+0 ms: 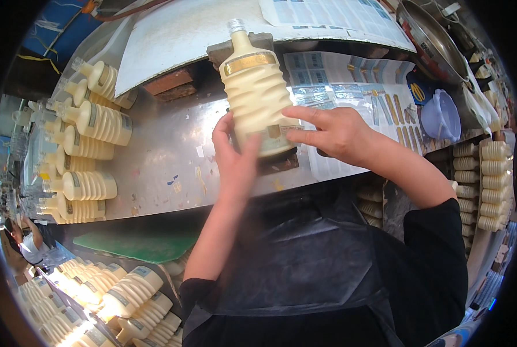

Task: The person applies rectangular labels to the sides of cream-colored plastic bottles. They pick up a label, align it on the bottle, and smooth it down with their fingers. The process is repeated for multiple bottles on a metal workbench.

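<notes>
A cream bottle (252, 87) with wavy ridges, a clear threaded neck and a gold band lies slanted on the bench, its neck end propped on a dark block (262, 41). My left hand (235, 153) grips its lower left side, fingers along the edge and the blurred thumb across the front. On the lower right side, two stretched fingers of my right hand (339, 133) touch the bottle, apart from each other. They meet the end of a clear strip label (274, 132) with a small gold-brown emblem. The other right fingers are curled and partly hidden.
Several cream bottles (99, 124) lie stacked at the bench's left end; more (131, 292) are piled below left and at right (492, 185). Label sheets (380, 101) lie right of my bottle, near a lavender bucket (440, 115) and a big metal pan (434, 40). A white board (183, 34) spans the back.
</notes>
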A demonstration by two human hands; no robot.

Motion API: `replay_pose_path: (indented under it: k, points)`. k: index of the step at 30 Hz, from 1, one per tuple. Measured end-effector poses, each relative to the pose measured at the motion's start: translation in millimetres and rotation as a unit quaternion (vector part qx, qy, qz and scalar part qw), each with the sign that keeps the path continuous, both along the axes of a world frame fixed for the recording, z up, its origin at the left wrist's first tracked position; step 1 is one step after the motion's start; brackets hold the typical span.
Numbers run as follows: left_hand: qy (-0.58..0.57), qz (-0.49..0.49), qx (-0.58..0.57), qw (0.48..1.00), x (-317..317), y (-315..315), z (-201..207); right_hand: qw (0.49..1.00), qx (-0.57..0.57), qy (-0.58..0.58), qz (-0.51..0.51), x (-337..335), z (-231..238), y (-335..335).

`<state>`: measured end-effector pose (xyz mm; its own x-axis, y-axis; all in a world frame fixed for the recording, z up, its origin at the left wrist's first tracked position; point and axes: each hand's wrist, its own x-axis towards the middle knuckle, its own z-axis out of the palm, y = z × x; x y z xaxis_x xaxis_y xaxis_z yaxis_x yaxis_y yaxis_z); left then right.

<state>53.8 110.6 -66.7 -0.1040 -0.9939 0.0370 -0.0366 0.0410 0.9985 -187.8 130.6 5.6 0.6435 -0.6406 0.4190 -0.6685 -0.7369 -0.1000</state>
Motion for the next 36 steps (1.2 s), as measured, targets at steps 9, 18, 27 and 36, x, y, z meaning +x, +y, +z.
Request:
replay_pose_path:
  k: [9, 18, 27, 36]
  points:
    - [-0.012, 0.004, -0.042, 0.999, 3.6, 3.2, -2.5, 0.992, 0.059, -0.070, -0.089, -7.0, -18.2, 15.9]
    - [0.202, 0.003, 0.060, 0.977, -0.7, 6.9, -3.9, 0.786, 0.437, -0.347, -0.266, 33.6, -32.9, 19.1]
    - [0.105, 0.001, 0.017, 0.994, -4.8, 9.3, -12.9, 0.728, 0.473, -0.436, -0.238, 33.9, -57.0, 13.4]
    - [0.125, -0.011, 0.040, 0.991, -4.5, 10.8, -9.6, 0.691, 0.491, -0.470, -0.246, 38.0, -50.8, 15.1]
